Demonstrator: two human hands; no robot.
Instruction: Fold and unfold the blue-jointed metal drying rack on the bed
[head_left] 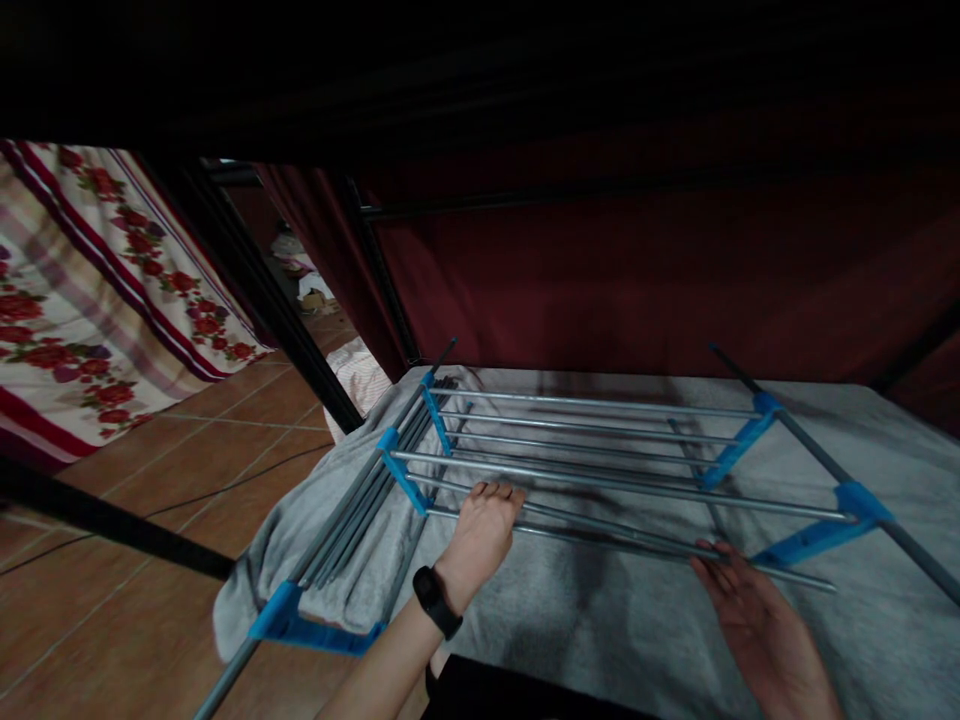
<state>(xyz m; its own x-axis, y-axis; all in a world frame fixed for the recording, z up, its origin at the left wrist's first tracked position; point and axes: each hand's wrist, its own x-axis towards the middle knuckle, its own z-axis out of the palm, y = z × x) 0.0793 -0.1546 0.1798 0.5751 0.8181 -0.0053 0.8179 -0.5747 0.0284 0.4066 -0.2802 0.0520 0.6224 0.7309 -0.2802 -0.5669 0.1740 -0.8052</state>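
A shoe-rack-like frame of grey metal tubes [600, 478] and blue plastic connectors [806, 540] lies on a grey blanket [585, 600]. My left hand [484, 530], with a black band on its wrist, closes around a metal tube near the front of the frame. This tube [615, 528] slants right to my right hand [761, 620], whose fingers hold its far end. Close under it another tube [799, 577] runs past my right fingertips, its end free of the right-hand blue connector. Several loose tubes [360, 510] lie bundled along the frame's left side.
A dark metal bed post [277, 290] stands at the left, with a dark red curtain [637, 290] behind the bed. Beyond the post hang a flowered cloth [112, 290] and a tiled floor [225, 440] with a black cable across it. A low dark structure overhangs the top.
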